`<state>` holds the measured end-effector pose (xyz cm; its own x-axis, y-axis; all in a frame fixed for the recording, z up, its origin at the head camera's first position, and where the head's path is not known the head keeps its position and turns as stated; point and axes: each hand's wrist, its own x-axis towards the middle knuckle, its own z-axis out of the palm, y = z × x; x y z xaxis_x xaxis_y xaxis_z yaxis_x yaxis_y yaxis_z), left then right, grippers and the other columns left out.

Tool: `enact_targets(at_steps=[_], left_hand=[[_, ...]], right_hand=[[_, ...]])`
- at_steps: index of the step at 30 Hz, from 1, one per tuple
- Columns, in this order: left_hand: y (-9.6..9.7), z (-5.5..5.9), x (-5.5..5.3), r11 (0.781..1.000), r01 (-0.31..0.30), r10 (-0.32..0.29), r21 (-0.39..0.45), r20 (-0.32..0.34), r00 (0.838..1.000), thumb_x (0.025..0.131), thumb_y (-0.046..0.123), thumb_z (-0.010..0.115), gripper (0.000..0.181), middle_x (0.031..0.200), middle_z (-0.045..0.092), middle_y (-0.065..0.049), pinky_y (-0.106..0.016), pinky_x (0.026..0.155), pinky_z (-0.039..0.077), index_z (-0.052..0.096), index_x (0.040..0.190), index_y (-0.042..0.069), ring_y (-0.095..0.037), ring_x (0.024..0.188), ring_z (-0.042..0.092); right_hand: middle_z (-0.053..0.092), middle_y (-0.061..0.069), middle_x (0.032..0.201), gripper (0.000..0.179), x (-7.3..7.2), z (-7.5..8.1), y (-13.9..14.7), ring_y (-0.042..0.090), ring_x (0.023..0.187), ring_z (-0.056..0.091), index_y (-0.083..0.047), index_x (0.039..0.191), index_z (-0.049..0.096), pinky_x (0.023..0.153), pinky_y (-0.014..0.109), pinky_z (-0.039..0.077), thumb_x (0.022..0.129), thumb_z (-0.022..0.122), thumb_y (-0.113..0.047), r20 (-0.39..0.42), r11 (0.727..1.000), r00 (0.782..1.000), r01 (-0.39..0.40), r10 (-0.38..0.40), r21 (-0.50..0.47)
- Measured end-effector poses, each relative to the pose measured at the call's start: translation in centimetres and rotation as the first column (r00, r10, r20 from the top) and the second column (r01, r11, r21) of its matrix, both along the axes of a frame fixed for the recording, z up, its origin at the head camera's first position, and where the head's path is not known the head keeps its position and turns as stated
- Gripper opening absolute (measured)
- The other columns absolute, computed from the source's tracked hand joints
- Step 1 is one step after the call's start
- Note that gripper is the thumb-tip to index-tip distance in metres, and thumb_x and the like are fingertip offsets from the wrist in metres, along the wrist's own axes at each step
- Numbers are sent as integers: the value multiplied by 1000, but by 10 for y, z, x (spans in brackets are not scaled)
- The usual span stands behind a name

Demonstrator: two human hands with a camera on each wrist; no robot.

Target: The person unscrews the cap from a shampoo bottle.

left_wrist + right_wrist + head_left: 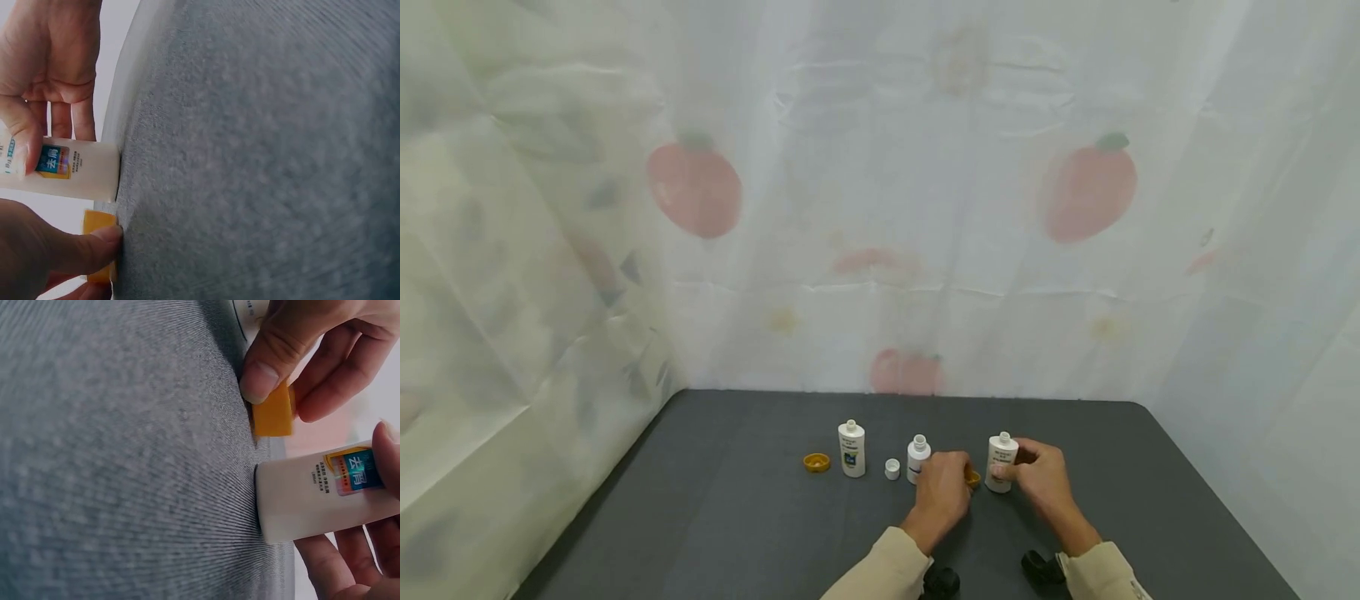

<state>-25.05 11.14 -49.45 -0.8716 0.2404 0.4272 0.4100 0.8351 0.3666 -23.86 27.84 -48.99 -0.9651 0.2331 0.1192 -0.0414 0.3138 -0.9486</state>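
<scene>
In the head view my left hand (942, 492) pinches a round orange-yellow cap (973, 479) at the tabletop. The right wrist view shows thumb and fingers on opposite sides of this cap (275, 414). My right hand (1045, 483) holds an upright white bottle (1002, 454) just right of the cap, its base on the table. Thumb on the front and fingers behind, it grips this bottle (81, 164), which bears a blue and yellow label. The bottle has a narrow open-looking neck and no cap on it. Cap and bottle stand slightly apart.
Left of my left hand stands another white bottle (917, 454), partly hidden by it. Beside it are a small white cap (892, 469), a labelled white bottle (852, 450) and a second orange-yellow cap (817, 462). A dark grey table (737, 500) carries everything; a fruit-patterned curtain (985, 333) hangs behind.
</scene>
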Motion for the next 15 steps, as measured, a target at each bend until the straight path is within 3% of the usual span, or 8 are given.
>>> enact_targets(at_steps=[4,7,12,15], left_hand=[[1,3,1,1000,-2,2,-22,28,1000,75,1,83,23,81,76,0,-30,56,52,81,92,16,-18,70,69],[0,6,4,998,12,-11,-64,11,1000,75,1,81,25,83,75,0,-30,58,54,80,95,16,-17,73,70],[-11,13,20,995,60,-67,-75,-105,992,81,12,86,22,97,77,3,-30,73,60,80,101,16,-15,88,73],[-24,21,29,987,152,-159,-51,-217,963,84,19,86,21,103,76,3,-29,83,61,79,103,16,-14,97,72]], right_hand=[[76,20,110,45,-1,2,0,17,91,70,6,120,73,80,38,61,78,87,0,8,999,999,-35,34,23],[75,18,107,40,-1,5,-1,17,89,68,5,117,73,77,35,59,79,87,-1,13,996,998,-69,69,56],[73,19,105,41,0,8,-1,22,89,68,5,116,70,75,37,59,79,86,1,11,980,993,-121,120,156],[71,21,115,50,1,12,1,29,100,69,5,126,66,81,43,61,79,84,3,19,972,991,-130,129,196]])
